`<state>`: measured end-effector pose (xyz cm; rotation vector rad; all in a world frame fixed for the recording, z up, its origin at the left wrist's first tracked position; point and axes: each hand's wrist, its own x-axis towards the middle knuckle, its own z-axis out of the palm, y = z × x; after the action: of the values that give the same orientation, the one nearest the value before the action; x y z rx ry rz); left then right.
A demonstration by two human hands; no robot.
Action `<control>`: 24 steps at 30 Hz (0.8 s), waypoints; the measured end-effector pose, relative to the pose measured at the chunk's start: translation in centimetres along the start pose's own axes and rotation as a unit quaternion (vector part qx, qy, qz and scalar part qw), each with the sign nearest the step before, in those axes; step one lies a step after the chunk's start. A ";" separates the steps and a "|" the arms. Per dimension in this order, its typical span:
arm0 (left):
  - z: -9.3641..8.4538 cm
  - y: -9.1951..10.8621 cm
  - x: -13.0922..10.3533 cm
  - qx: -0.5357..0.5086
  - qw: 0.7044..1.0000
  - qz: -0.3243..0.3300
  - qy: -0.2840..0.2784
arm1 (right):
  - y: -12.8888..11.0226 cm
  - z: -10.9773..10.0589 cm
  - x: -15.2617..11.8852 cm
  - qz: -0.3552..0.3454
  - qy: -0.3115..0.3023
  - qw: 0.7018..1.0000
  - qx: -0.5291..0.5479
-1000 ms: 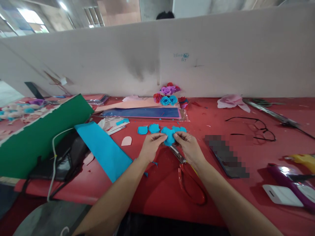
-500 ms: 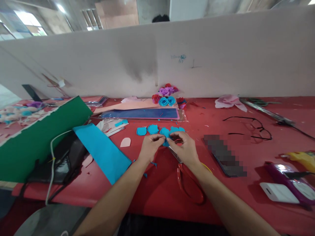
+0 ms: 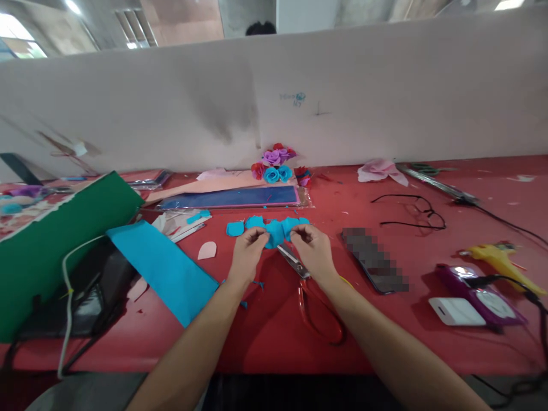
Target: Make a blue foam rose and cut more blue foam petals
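Between my two hands is a blue paper petal (image 3: pixel 275 234), pinched at its left edge by the fingers of my left hand (image 3: pixel 249 251) and at its right by my right hand (image 3: pixel 314 248). More blue paper petals (image 3: pixel 235 229) lie in a row just behind it, partly covered by my fingers. Red-handled scissors (image 3: pixel 303 285) rest on the table below the held petal, blades pointing up towards it. A pale pink paper petal (image 3: pixel 208 250) lies left of my left hand. A wide blue paper strip (image 3: pixel 165 268) slants across the table further left.
Finished paper roses (image 3: pixel 276 162) stand at the back by a white partition (image 3: pixel 342 85). On the right are a phone (image 3: pixel 372 262), eyeglasses (image 3: pixel 428 211), a yellow glue gun (image 3: pixel 496 260) and a purple power strip (image 3: pixel 483 297). A green sheet (image 3: pixel 72 240) and black bag (image 3: pixel 85 302) occupy the left.
My hands have moved apart, stretching the petal wider between them. The whole view has shifted, so the table's things appear further left.
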<state>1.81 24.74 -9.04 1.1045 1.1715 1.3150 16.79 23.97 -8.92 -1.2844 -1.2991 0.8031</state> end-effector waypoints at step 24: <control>0.4 -0.4 0.1 -0.050 0.997 -0.056 -0.023 | 0.7 0.6 -0.6 -0.135 -0.057 0.987 -0.069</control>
<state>2.20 24.92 -9.44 0.9794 1.1060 1.2420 16.30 23.63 -9.88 -1.1500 -1.6042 0.6093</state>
